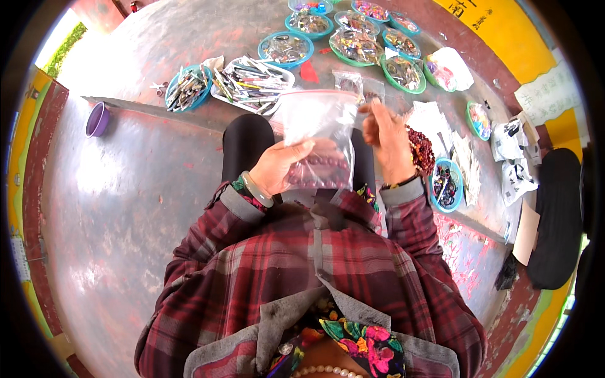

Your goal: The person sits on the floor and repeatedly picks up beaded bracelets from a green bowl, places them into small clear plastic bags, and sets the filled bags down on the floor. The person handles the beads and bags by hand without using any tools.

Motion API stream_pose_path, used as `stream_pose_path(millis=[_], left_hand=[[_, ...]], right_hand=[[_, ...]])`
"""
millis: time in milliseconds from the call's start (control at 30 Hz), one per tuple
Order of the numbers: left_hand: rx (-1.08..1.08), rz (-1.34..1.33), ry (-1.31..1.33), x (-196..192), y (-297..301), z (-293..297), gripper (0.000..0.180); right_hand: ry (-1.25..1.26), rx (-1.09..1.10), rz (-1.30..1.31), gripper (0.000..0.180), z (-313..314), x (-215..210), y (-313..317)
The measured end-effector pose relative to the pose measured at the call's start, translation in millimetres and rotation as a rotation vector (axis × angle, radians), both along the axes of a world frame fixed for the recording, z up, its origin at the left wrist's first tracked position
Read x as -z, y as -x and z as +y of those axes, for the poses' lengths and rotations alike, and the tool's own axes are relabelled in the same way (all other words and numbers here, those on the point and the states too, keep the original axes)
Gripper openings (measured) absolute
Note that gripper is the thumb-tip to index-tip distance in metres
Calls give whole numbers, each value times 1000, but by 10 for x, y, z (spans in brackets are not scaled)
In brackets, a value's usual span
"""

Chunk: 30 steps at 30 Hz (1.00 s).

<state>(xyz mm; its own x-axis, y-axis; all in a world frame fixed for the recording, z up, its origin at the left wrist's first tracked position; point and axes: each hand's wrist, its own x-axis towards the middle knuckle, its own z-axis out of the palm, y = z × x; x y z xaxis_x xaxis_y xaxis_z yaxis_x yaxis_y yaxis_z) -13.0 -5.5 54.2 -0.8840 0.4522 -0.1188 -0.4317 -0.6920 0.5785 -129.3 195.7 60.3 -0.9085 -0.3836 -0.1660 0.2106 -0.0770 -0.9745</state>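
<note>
A clear zip bag [315,129] with a pale red seal line stands upright before my lap. Dark red bead strings [318,171] lie in its bottom. My left hand [282,165] is closed on the bag's left side, thumb in front, other fingers showing faintly through the plastic. Beside the bag's upper right corner is my right hand [387,140], its fingers curled together. What those fingers pinch, if anything, I cannot make out. A bunch of dark red beads [421,150] hangs at the outer side of this hand; whether it is held or worn is unclear.
Ahead on a raised ledge are a white tray [288,77] of pens, a blue basin [205,94] of more pens and several basins of small goods. A blue basin [459,195] of dark items stands right. A purple bucket [97,121] sits left.
</note>
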Motion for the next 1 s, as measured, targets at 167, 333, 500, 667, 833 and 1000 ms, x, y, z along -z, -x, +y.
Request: stream_pose_path(millis=[167,333,500,667,833,1000], left_hand=[[-405,50,-166,229,250,9,45],[-428,259,273,350,410,74,43],[-368,111,18,466,540,110,43],[-460,-62,-19,630,673,-12,41],[-461,-189,26,758,716,-169,39],[-448,-254,48,801,787,-173,37]], right_hand=[[400,-259,-418,39,-109,530,-368],[432,-57,-385,20,-307,594,-432],[549,73,-351,18,-298,584,-291],[525,187,-291,19,-143,532,30],[431,276,-261,17,231,622,669],[382,362,-288,16,589,1250,1436]])
